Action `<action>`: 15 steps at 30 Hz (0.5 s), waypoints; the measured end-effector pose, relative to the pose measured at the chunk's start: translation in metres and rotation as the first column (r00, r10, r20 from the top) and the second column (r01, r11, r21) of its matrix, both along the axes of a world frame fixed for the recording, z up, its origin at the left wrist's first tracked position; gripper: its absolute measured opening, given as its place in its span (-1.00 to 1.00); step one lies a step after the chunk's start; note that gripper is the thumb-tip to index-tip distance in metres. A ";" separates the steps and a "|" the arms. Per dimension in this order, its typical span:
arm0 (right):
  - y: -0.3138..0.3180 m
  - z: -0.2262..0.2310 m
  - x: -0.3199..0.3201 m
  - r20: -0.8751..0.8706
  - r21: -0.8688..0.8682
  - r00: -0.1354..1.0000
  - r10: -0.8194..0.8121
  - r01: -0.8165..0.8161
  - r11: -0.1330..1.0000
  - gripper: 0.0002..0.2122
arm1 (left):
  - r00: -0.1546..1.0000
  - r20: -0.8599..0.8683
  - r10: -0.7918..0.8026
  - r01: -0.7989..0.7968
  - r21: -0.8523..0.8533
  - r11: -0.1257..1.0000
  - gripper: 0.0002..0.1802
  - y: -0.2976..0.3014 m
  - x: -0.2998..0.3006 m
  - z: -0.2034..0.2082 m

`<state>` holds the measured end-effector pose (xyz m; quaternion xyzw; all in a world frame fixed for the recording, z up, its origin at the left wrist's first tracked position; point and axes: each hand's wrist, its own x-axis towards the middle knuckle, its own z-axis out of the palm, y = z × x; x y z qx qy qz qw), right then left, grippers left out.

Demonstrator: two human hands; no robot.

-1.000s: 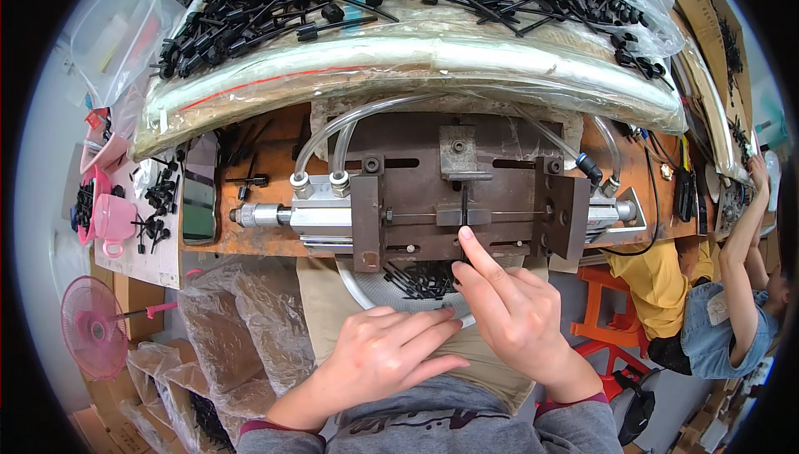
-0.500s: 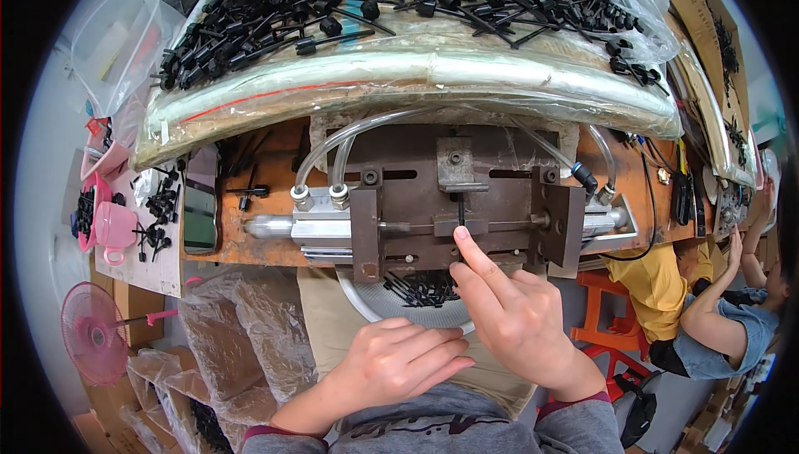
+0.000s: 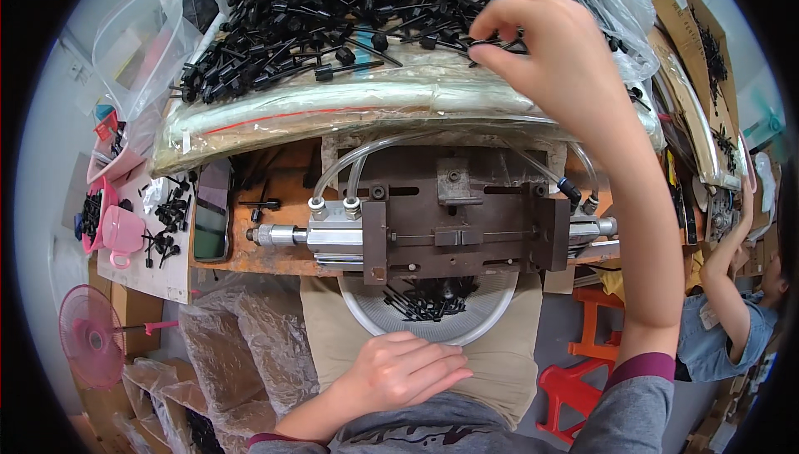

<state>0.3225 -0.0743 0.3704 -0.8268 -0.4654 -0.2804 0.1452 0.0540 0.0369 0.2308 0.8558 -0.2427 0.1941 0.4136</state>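
Note:
My right hand reaches over a large pile of black plastic parts, each a thin rod with a knob-like head. Its thumb and forefinger are curled together among the rods; whether a part is pinched between them I cannot make out. My left hand lies over my lap, fingers stretched out and holding nothing, near the rim of a white mesh basket. Several black parts lie in that basket. Above it stands a dark metal fixture, with a small block at its middle and no part standing there.
Pneumatic cylinders with clear air hoses flank the fixture. A phone, a pink cup and loose black parts are at the left. A pink fan, red stools and another person are around.
My right hand has left the fixture's middle and gone up to the pile. The black part that stood under its fingertip is gone from there. My left hand stays nearly in place.

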 end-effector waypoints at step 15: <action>0.015 0.013 0.055 -0.616 -0.001 0.788 -0.014 0.016 1.000 -0.83 | 1.000 0.009 0.025 -0.025 0.012 1.000 -0.84 0.010 -0.008 0.005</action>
